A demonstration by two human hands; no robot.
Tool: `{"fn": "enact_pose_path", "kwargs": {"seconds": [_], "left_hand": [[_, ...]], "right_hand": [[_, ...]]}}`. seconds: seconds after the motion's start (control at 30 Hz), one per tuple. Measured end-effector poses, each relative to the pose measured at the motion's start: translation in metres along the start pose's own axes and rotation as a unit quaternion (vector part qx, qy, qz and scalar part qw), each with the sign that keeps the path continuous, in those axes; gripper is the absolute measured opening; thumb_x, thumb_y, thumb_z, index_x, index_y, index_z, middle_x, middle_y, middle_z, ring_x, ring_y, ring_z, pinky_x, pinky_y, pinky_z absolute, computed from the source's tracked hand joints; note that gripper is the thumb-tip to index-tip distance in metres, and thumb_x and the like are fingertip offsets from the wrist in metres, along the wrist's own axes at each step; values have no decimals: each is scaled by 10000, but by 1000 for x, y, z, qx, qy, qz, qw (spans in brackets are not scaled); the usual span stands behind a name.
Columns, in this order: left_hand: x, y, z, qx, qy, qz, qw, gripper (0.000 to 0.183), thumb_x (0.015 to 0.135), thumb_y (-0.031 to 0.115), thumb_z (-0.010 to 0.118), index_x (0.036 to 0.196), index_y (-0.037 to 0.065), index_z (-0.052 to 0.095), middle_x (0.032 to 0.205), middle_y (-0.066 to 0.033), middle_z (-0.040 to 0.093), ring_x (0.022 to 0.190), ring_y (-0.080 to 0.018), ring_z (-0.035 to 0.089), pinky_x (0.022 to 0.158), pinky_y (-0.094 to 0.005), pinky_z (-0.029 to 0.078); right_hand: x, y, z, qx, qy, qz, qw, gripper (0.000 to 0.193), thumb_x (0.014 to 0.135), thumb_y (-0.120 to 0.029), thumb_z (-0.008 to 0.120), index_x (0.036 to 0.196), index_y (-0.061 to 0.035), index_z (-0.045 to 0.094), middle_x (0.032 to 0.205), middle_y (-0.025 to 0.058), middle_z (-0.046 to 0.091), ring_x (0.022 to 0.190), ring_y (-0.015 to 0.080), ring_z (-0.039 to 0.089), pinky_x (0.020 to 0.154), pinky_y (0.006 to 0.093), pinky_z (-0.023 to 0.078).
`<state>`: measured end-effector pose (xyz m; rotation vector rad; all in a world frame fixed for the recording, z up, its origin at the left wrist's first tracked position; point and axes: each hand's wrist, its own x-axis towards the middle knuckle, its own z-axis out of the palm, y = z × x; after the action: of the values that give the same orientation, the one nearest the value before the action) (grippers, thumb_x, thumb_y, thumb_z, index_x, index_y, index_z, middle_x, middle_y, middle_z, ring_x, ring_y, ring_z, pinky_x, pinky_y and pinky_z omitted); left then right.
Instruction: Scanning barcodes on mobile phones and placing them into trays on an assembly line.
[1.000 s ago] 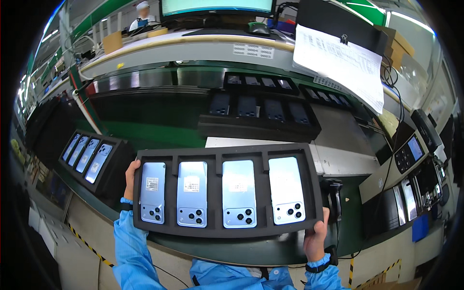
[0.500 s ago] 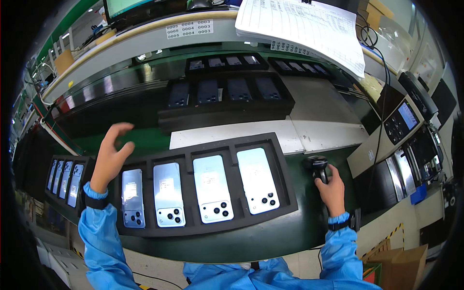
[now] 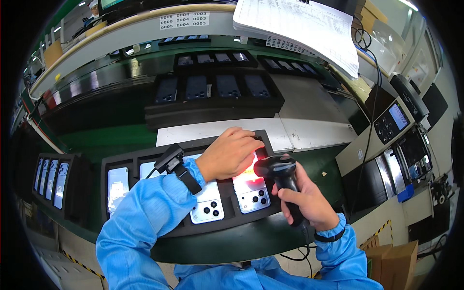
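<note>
My right hand (image 3: 309, 198) is wrapped round the handle of a black barcode scanner (image 3: 276, 167). Red light from it falls on the upper part of the rightmost light-blue phone (image 3: 253, 199), which lies camera side up in a black foam tray (image 3: 112, 223). Across that phone's upper end reaches my left hand (image 3: 231, 154), fingers bent and close together; their tips are partly hidden, and what they hold, if anything, cannot be made out. My left forearm covers parts of the other phones in the tray, among them a phone (image 3: 208, 209) beside the scanned one.
A smaller-looking tray of phones (image 3: 52, 181) stands at the left. Stacked black trays (image 3: 215, 108) with dark phones lie behind. At the right is a beige label printer (image 3: 379, 137); papers (image 3: 297, 26) hang over the shelf edge. The scanner's cable (image 3: 307, 244) drops past the table edge.
My left hand has swung right from the tray's left end to the rightmost phone. My right hand has brought the scanner left and up to that phone, and its red light now shows.
</note>
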<state>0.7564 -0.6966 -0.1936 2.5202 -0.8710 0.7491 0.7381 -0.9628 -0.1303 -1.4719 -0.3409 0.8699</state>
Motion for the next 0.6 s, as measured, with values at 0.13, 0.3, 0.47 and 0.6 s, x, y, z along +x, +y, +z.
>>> {"fn": "enact_pose_path", "kwargs": {"seconds": [0.13, 0.3, 0.47, 0.6], "left_hand": [[-6, -4, 1, -11, 33, -50, 998, 355, 916, 153, 590, 1249, 40, 638, 1185, -183, 665, 1217, -369, 556, 1086, -515, 375], [-4, 4, -3, -12, -10, -45, 999, 381, 898, 166, 626, 1257, 40, 633, 1229, -167, 656, 1244, -369, 540, 1073, -482, 397], [-11, 6, 9, 12, -24, -61, 998, 416, 916, 245, 579, 1274, 36, 618, 1243, -139, 662, 1286, -351, 519, 1099, -471, 372], [-12, 6, 8, 6, -16, -51, 999, 426, 931, 253, 588, 1293, 28, 603, 1249, -156, 663, 1336, -348, 494, 1130, -487, 346]], "right_hand": [[3, -2, 12, 19, -26, 16, 999, 872, 945, -33, 620, 1621, -198, 93, 1068, 110, 568, 574, 164, 596, 486, 315, 512], [-6, 8, 18, 31, 18, -27, 999, 885, 896, 37, 610, 1601, -184, 124, 1044, 146, 578, 547, 213, 600, 480, 340, 518], [-9, 26, 4, -32, 26, -23, 999, 774, 900, -86, 613, 1576, -151, 243, 1075, 181, 635, 724, 261, 673, 602, 355, 580], [-3, 24, 9, -19, 49, -83, 995, 723, 912, 16, 600, 1553, -107, 290, 986, 139, 659, 622, 178, 641, 525, 253, 529]]}}
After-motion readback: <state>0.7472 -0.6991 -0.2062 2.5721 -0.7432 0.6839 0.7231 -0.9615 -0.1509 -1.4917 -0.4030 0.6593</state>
